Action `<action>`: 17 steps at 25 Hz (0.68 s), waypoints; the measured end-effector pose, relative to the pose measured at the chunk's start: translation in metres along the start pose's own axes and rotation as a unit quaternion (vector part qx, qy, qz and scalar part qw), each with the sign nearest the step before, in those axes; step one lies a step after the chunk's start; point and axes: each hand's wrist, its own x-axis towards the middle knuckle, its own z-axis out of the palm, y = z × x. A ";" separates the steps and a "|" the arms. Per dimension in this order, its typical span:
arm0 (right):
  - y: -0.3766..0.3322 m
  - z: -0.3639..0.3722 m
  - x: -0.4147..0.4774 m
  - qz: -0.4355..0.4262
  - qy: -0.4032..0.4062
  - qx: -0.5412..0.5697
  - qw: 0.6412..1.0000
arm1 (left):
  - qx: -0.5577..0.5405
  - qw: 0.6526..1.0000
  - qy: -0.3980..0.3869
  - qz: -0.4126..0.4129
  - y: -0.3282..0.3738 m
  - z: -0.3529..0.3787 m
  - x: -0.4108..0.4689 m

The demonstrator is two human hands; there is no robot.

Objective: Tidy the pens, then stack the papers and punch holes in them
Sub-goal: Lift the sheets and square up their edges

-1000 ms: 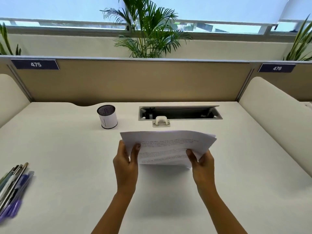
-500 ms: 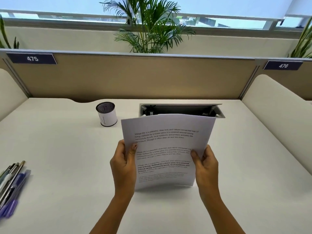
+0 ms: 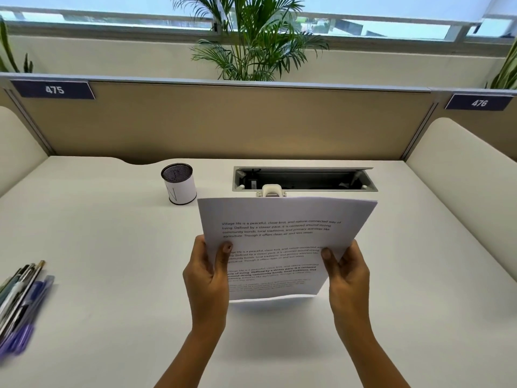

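The papers (image 3: 285, 236), white sheets with printed text, stand nearly upright over the desk (image 3: 112, 247). The left hand (image 3: 207, 278) and right hand (image 3: 347, 278) pinch their side edges, thumbs in front.

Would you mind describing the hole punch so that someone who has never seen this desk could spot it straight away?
Start at the long open cable tray sunk into the back of the white desk. The hole punch sits against its front edge, just above the top of the held papers. It is small, cream and low, unlike the taller mesh-topped pen cup to its left.
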 end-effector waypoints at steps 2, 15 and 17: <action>0.003 0.000 -0.003 0.005 -0.004 -0.005 1.000 | -0.007 1.000 0.002 -0.005 -0.002 0.000 -0.003; 0.031 -0.008 -0.013 0.039 -0.034 -0.042 0.998 | 0.032 0.999 0.029 -0.019 -0.020 -0.007 -0.017; 0.037 -0.014 -0.011 0.040 -0.055 -0.064 0.996 | 0.013 0.998 0.056 -0.025 -0.018 -0.008 -0.011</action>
